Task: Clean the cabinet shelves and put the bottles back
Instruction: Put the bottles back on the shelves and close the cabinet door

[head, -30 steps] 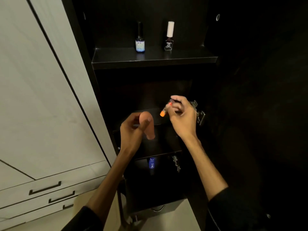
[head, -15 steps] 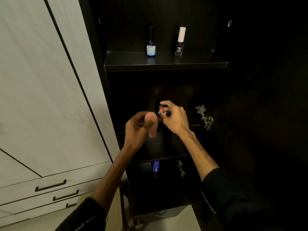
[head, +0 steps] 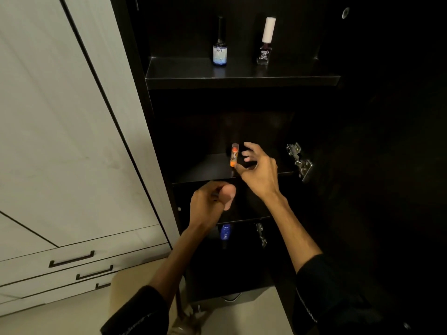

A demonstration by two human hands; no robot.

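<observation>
A dark open cabinet (head: 242, 112) seen from above, with pale closed doors and three drawers (head: 72, 262) to its left

On the top shelf (head: 183, 73) two small bottles stand upright and well apart: a blue-labelled bottle (head: 219, 53) with a black cap near the middle, and a dark bottle with a tall white cap (head: 264, 48) toward the right end

On the middle shelf (head: 200, 169) a small orange tube (head: 234, 155) stands upright near the front edge. The right hand (head: 260, 172) is just beside it with fingers spread and loose; the thumb tip lies at the tube's base, and whether it touches cannot be told. The hand is not gripping the tube

The left hand (head: 208, 205) is lower, in front of the middle shelf's front edge, fingers curled round a pinkish rounded object (head: 228, 197) whose tip sticks out to the right; what it is cannot be told

Below, on a lower shelf, a small blue bottle (head: 225, 234) stands in shadow. Two metal hinges (head: 300, 163) show on the cabinet's right side. Both forearms come out of dark sleeves (head: 321, 286) at the bottom
</observation>
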